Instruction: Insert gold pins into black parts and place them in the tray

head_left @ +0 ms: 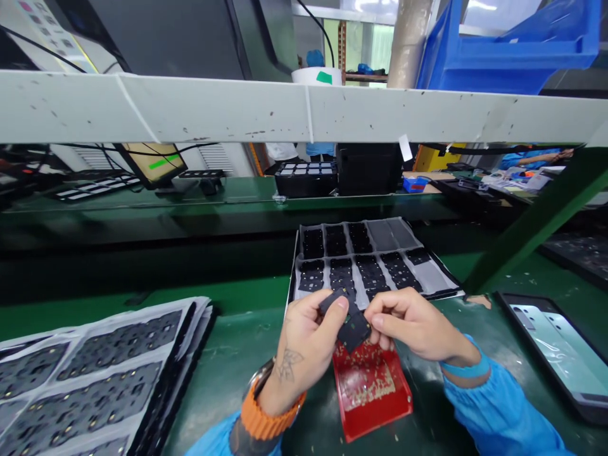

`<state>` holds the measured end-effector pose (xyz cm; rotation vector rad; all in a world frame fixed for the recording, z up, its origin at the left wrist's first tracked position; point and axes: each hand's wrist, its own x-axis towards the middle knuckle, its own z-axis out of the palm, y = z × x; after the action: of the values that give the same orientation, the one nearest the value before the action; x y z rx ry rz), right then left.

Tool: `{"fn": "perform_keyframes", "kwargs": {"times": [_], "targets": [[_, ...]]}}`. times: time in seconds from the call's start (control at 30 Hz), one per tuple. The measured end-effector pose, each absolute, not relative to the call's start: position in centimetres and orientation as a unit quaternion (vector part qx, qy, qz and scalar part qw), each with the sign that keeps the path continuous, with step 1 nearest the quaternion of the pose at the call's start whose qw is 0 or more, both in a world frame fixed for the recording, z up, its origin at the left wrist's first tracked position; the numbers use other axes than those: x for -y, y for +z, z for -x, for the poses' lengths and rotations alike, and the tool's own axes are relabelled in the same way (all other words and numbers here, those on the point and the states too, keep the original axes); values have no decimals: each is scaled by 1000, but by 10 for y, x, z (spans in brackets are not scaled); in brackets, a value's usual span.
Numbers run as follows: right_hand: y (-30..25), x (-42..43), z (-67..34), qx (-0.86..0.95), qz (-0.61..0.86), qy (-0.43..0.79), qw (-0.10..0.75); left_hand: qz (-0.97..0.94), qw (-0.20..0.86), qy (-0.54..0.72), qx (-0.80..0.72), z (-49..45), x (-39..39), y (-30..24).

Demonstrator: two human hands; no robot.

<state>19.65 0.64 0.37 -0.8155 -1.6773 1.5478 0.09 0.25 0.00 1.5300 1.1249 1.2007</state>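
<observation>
My left hand (311, 339) grips a thin black plastic plate (354, 326) with small cutouts and gold-coloured dots, thumb on top. At the plate's right edge, the thumb and fingers of my right hand (411, 323) are pinched together; whatever is between them is too small to make out. Below both hands lies a red tray (349, 424) scattered with tiny tan pieces. Just beyond, a tray with a pale, compartmented liner (430, 278) carries rows of similar black plates.
At left, stacked trays (71, 354) hold more black parts. A black tray (589, 405) with light-blue panels lies at right. A white crossbar (228, 111) spans overhead, and a green post (536, 221) slants down on the right. Blue bin (503, 63) above.
</observation>
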Motion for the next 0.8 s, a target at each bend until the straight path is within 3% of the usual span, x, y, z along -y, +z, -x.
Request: {"fn": "perform_keyframes", "kwargs": {"times": [0.37,0.53,0.67,0.8], "targets": [[-1,-7,-198,638,300,602,376,-680,273,511,-449,0,0,-1],[-1,-5,-193,635,296,570,429,-695,232,532,-425,-1,-2,-2],[0,0,-185,644,304,485,508,-689,266,569,-362,0,-7,-9],[0,4,-181,673,301,309,601,-742,245,567,-261,5,-18,-12]]}}
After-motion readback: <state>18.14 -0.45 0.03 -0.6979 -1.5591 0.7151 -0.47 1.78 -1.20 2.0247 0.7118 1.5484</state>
